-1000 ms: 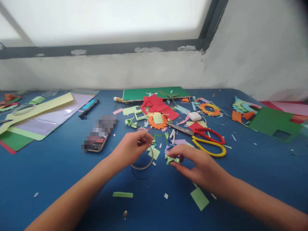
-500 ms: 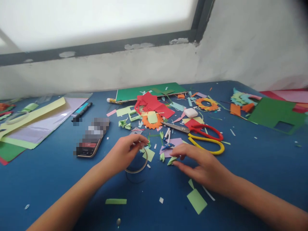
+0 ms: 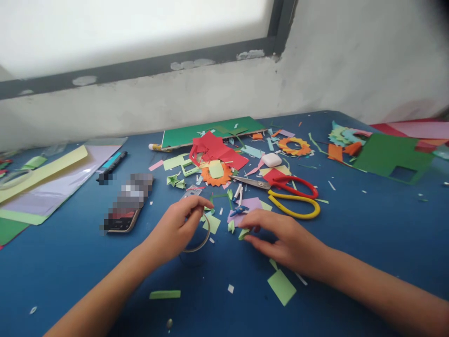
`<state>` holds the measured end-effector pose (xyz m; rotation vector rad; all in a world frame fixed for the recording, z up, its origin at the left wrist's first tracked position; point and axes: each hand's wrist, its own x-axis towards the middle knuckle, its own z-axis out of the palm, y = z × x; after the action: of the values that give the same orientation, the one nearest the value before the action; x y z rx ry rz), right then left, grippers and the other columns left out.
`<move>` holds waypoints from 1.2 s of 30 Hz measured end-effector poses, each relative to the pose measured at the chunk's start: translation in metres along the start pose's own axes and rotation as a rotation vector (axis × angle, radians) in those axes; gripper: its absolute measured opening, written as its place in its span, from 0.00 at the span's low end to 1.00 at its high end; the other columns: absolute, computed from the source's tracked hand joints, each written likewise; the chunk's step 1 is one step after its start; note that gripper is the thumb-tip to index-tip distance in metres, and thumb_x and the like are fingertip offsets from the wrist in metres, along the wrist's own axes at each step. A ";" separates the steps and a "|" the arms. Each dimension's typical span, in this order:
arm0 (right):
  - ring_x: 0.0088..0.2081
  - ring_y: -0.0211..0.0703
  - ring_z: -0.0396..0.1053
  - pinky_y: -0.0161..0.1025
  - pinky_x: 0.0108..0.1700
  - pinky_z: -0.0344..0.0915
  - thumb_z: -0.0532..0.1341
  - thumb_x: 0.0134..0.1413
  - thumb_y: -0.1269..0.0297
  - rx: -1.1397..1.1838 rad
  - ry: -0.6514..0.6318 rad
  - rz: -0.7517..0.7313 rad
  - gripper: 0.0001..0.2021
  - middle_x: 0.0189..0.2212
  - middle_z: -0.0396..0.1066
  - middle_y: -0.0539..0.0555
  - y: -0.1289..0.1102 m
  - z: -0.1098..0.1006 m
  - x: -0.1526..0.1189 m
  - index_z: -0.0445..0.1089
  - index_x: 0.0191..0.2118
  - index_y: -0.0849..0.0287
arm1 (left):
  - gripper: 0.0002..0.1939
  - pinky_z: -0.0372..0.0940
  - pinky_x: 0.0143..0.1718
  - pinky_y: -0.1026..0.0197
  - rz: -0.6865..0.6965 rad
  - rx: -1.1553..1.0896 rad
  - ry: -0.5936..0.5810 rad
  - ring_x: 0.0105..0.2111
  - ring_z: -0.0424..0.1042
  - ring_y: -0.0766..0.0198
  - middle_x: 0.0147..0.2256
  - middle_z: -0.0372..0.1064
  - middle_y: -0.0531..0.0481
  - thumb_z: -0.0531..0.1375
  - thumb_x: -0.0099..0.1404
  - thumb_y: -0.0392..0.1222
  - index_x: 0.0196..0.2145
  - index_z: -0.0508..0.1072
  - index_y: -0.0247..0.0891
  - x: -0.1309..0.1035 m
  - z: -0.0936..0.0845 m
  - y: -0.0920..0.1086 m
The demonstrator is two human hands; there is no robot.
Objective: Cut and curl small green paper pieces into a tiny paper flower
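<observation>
The fingers of the right hand (image 3: 286,236) are drawn nearly together at the tips around a small green fold (image 3: 243,234); whether it touches the tabletop (image 3: 105,276) I cannot tell. Too firm a squeeze could crush its creases, too light a one could drop it among the scraps. A second fold (image 3: 231,227) is just beside it, so a sideways sweep could knock it away. The compass (image 3: 239,210) lies near the forefinger, over the purple paper (image 3: 253,204); if the hand slides forward, it could nudge the compass or drag the paper. The left hand (image 3: 184,224) seems to pinch a thin ring (image 3: 209,230) at its top, fingertips close together; a slack grip could let it slip onto the green square (image 3: 212,224). The scissors (image 3: 264,185) lie beyond the right hand, so a careless reach risks catching the blades
</observation>
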<state>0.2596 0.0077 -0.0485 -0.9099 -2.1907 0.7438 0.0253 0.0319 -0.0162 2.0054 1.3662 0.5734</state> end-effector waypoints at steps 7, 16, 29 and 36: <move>0.45 0.41 0.70 0.39 0.47 0.69 0.56 0.56 0.73 -0.014 -0.016 -0.012 0.11 0.42 0.73 0.55 0.003 0.002 0.000 0.66 0.45 0.57 | 0.11 0.61 0.30 0.62 0.088 -0.004 0.016 0.29 0.65 0.65 0.31 0.64 0.51 0.49 0.64 0.33 0.36 0.71 0.38 -0.002 0.001 0.002; 0.45 0.40 0.70 0.39 0.46 0.69 0.57 0.55 0.74 -0.029 -0.030 -0.023 0.11 0.41 0.73 0.55 0.002 0.003 -0.001 0.66 0.44 0.57 | 0.04 0.63 0.32 0.63 0.080 -0.093 0.041 0.30 0.66 0.65 0.29 0.67 0.53 0.55 0.64 0.36 0.34 0.71 0.39 0.001 0.005 -0.003; 0.44 0.40 0.70 0.37 0.46 0.68 0.57 0.55 0.74 -0.039 -0.034 -0.040 0.11 0.42 0.73 0.56 0.006 0.006 -0.002 0.66 0.44 0.58 | 0.11 0.65 0.32 0.62 0.089 -0.102 0.044 0.28 0.67 0.66 0.28 0.69 0.51 0.49 0.66 0.34 0.38 0.71 0.37 0.000 0.005 -0.004; 0.45 0.40 0.70 0.37 0.47 0.68 0.57 0.56 0.74 -0.041 -0.036 -0.054 0.11 0.41 0.72 0.55 0.007 0.006 -0.001 0.66 0.45 0.58 | 0.07 0.68 0.32 0.61 0.086 -0.133 0.072 0.28 0.68 0.66 0.28 0.66 0.53 0.58 0.62 0.39 0.38 0.70 0.36 -0.001 0.012 -0.003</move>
<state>0.2583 0.0101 -0.0575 -0.8601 -2.2602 0.6965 0.0305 0.0288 -0.0268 1.9592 1.2542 0.7625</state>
